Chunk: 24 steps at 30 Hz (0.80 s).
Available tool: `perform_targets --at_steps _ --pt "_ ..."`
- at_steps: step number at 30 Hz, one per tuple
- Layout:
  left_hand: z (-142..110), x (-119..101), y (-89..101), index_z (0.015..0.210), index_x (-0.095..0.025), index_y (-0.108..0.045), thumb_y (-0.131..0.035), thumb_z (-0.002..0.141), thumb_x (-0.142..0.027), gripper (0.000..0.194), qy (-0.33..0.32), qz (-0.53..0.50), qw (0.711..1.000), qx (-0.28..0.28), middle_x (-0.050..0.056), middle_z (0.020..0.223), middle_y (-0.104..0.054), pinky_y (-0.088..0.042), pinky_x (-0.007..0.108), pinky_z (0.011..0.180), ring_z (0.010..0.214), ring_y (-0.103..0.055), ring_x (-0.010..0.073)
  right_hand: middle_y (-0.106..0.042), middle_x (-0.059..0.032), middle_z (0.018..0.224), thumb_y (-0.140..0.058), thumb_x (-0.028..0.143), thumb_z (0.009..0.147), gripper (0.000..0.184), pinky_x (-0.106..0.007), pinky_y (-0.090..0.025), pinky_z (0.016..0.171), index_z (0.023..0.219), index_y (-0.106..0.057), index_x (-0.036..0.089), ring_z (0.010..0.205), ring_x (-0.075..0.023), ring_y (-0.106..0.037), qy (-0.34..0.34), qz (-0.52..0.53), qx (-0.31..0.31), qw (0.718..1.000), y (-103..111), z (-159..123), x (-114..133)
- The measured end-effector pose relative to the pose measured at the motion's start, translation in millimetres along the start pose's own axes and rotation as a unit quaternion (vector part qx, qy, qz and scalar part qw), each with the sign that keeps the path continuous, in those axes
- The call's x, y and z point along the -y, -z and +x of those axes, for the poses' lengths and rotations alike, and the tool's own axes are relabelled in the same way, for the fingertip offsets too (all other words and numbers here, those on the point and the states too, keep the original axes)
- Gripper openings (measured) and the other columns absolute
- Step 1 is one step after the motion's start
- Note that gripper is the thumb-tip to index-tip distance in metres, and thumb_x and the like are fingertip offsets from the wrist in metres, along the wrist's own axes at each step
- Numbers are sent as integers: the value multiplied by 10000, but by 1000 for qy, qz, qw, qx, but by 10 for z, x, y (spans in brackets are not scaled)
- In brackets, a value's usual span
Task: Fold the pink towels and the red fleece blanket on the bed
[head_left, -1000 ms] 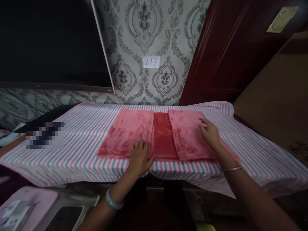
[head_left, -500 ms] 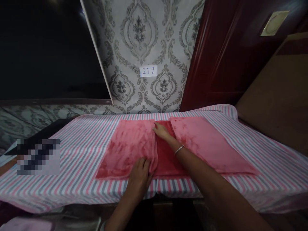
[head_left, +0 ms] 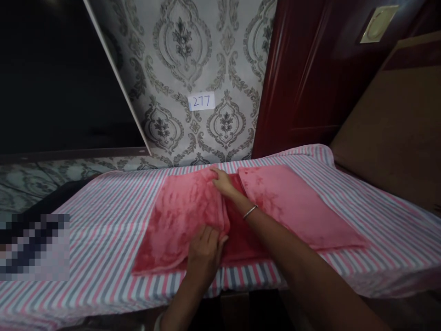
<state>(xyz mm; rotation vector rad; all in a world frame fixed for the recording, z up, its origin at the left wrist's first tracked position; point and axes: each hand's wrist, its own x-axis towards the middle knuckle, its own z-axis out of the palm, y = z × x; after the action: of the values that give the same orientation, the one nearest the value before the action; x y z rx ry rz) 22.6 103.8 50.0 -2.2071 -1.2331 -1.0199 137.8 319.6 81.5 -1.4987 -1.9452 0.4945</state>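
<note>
A pink and red plush blanket (head_left: 182, 207) lies on the table with its two sides folded in. Between the left folded part and the right folded part (head_left: 296, 202), a strip of darker red plush (head_left: 237, 220) shows. My left hand (head_left: 206, 248) is closed on the near inner corner of the left fold, its thumb towards the right. At the far inner corner of that same fold, my right hand (head_left: 223, 182) pinches the edge. The fold's surface wrinkles between my hands, and its near edge is slightly raised. A thin bangle (head_left: 250, 212) circles my right wrist.
A striped cloth (head_left: 113, 202) covers the table. Behind it are a patterned wall with a paper marked 277 (head_left: 201, 101), a large dark screen (head_left: 65, 82) at left and a dark red door panel (head_left: 303, 82). A brown board (head_left: 396, 124) leans at right.
Both hands have tightened on the left fold's inner edge and lifted it a little; its surface now wrinkles. The whole view has shifted slightly, with the wall and screen further left.
</note>
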Motion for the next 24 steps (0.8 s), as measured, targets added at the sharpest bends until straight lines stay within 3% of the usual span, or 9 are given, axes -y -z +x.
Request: perform_targets --at_steps 5,8,11,17,21,24 --pt "-100 -194 -294 854 -197 -612 -627 944 -190 92 0 -18 995 95 44 838 -649 -488 360 722 793 -605 221 -631 -124 1434 -497 89 869 614 -361 -464 1126 1475 -574 160 1315 -253 -596 -42 -45 16 998 38 -95 -301" --pt "-200 -241 -355 944 -191 -634 -670 904 -179 54 13 -16 991 129 51 924 -664 -487 385 760 863 -595 242 -634 -128 1424 -503 136 903 601 -368 -452 1132 1499 -553 180 1323 -259 -585 -47 -61 25 997 -38 -154 -417" --pt "-237 -256 -322 1008 -186 -645 -655 906 -167 105 2 -21 991 129 55 943 -665 -472 387 759 876 -584 243 -617 -129 1442 -477 169 931 606 -384 -446 1135 1535 -512 196 1329 -274 -575 -47 -68 28 996 -86 -160 -461" --pt "-206 -272 -325 1035 -181 -663 -596 942 -142 121 -31 -14 997 71 67 899 -658 -428 376 708 828 -568 224 -621 -112 1447 -473 174 917 630 -402 -426 1156 1547 -492 188 1338 -269 -570 -32 -65 46 996 -50 -110 -485" --pt "-182 -344 -337 1038 -170 -666 -580 945 -140 131 -17 -15 995 96 69 868 -649 -453 387 696 825 -578 237 -536 -90 1546 -500 211 918 666 -349 -436 1146 1578 -427 156 1380 -227 -540 -14 -59 72 996 34 -125 -477" --pt "-216 -454 -235 1012 -160 -671 -576 940 -157 118 -25 -46 994 95 94 913 -669 -501 403 732 849 -597 246 -509 -110 1566 -505 244 929 673 -370 -428 1155 1584 -405 126 1403 -242 -519 -14 -67 77 995 97 -180 -444"
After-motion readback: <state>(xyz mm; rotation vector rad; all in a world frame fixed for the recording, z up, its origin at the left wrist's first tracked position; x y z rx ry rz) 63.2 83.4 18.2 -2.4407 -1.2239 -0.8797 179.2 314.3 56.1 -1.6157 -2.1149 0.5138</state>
